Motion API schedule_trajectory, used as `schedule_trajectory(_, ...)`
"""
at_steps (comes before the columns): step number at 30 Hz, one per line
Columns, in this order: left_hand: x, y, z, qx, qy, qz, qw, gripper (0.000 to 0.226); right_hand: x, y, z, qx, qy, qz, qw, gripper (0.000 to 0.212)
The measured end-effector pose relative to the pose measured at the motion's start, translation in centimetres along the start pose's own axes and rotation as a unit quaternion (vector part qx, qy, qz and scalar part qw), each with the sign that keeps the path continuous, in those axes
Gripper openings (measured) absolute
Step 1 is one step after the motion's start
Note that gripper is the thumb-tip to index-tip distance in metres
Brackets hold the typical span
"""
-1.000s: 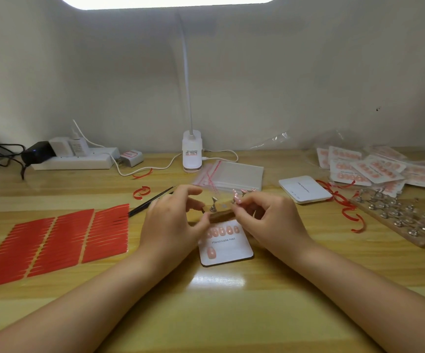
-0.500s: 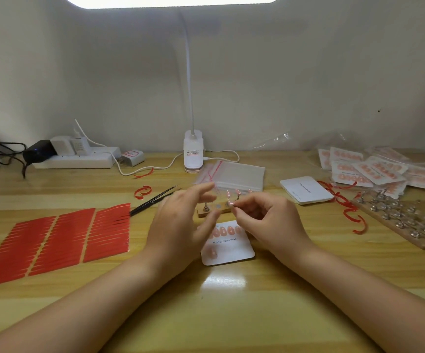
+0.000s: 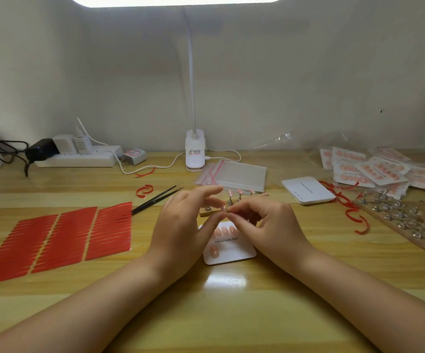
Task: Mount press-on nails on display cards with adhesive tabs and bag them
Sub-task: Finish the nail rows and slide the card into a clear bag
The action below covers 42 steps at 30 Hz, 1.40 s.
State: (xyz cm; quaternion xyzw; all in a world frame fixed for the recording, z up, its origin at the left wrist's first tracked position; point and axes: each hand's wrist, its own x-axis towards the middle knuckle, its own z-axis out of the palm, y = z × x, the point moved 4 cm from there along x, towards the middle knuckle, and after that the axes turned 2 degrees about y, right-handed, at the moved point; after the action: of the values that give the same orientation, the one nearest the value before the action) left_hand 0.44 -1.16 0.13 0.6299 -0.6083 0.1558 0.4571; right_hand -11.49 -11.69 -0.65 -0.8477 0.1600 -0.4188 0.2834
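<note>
Pink nails fill the display card [image 3: 231,252] top row plus one below, both hands [image 3: 181,225] [image 3: 270,222] pinching another nail [image 3: 224,208] just above it, more waiting on the stand [image 3: 207,212] behind, bagging not started.

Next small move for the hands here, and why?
Probably lower the nail onto the display card, into the bottom row next to its single nail. Both the left hand and the right hand pinch the small nail just above the card; the top row looks filled, though the hands partly hide it, and more nails wait on the wooden holder.
</note>
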Motion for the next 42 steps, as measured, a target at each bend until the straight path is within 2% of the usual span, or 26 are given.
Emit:
schedule_trajectory(23,0.18,0.26,-0.24,0.0,0.006,-0.004,1.0,0.039,0.05,-0.28,0.07,-0.02,-0.012,-0.038,0.999,0.012)
schedule_trajectory(42,0.16,-0.21,-0.23,-0.079,0.012,-0.07,0.994,0.038,0.1,-0.17,0.18,-0.026,-0.012,-0.044,0.999,0.011)
